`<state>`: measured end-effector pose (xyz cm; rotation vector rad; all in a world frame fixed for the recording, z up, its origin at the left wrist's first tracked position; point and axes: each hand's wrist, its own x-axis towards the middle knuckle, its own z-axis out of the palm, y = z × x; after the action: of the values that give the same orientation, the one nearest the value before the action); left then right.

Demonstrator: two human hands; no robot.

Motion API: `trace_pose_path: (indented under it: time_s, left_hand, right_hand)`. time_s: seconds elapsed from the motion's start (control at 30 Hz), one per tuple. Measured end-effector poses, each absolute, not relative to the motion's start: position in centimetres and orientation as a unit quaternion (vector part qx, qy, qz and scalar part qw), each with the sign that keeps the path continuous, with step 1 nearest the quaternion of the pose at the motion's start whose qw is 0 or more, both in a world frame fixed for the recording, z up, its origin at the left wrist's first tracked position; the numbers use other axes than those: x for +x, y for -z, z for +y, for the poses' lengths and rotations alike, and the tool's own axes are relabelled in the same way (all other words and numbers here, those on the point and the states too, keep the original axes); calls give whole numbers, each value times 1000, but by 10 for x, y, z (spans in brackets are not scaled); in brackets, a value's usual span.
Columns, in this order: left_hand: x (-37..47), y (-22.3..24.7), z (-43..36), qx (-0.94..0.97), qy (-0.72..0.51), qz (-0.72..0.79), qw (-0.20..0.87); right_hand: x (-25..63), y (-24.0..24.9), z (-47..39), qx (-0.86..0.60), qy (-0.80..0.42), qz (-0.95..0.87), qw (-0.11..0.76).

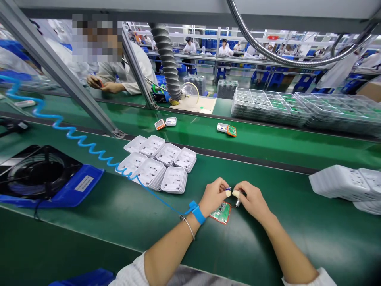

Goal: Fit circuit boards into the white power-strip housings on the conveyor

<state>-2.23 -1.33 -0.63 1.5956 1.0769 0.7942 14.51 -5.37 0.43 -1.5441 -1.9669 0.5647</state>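
My left hand, with a pale cot on a fingertip, pinches a thin wire that looks blue and white. Close beside it, my right hand, also with a pale fingertip cot, is closed on a small silver cylinder. Its far end is hidden by the fingers. Dark and reddish leads run from near the cylinder to a green circuit board in an orange-edged frame. The board lies on the green bench, partly under my left hand. A blue strap circles my left wrist.
Stacked white plastic covers stand left of my hands, more white covers at right. A coiled blue cord runs to my wrist. A blue-based fan sits left. Opened devices lie on the green belt beyond. A co-worker sits opposite.
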Motion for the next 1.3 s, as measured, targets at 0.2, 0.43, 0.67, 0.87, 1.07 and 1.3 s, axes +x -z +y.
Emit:
trace_pose_path:
  time_s: [0.2,0.43,0.67,0.87,1.07,1.3]
  left_hand:
    - [-24,5,-14,675,-322,445,493]
    - [-24,6,-14,681,-316,440,492]
    - [-25,6,-14,690,-309,425,498]
    - [-25,4,-15,691,-308,417,504]
    - [-25,2,-15,700,-295,422,495]
    - [-26,-1,-16,759,-277,409,424]
  right_hand:
    - [147,-3,-55,-572,-233,-733,286]
    - [149,-4,-55,-578,-299,-708,275]
    - [150,-3,-54,-578,-259,-721,283]
    - [150,-4,-55,-569,-241,-734,283]
    - [151,-6,-55,-558,-221,-749,282]
    - [148,-4,-57,-531,-157,-789,266]
